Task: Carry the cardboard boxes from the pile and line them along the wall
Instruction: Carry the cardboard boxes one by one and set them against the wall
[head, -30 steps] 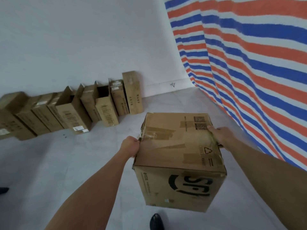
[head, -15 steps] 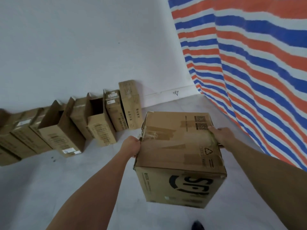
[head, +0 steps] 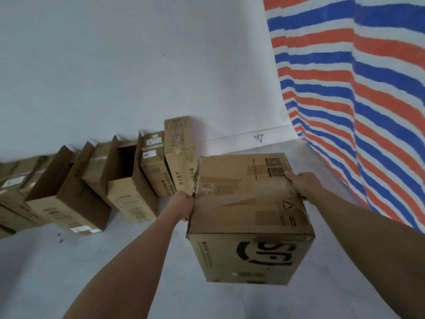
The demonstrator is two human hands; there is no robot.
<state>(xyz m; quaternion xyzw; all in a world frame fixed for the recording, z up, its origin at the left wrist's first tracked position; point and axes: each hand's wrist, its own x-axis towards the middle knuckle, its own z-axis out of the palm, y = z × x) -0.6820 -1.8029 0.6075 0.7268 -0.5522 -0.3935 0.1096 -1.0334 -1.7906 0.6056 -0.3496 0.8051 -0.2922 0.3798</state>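
Holding one box [head: 248,199], two grips [head: 182,204] [head: 301,184]

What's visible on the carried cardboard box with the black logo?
The brown cardboard box with the black logo is held above the pale floor, tilted, top face toward the camera. Its top flaps are shut under wrinkled clear tape and brown tape strips, with two printed code squares and a recycling triangle. The logo on the near side is upside down. The left hand grips its left edge, the right hand its right edge.
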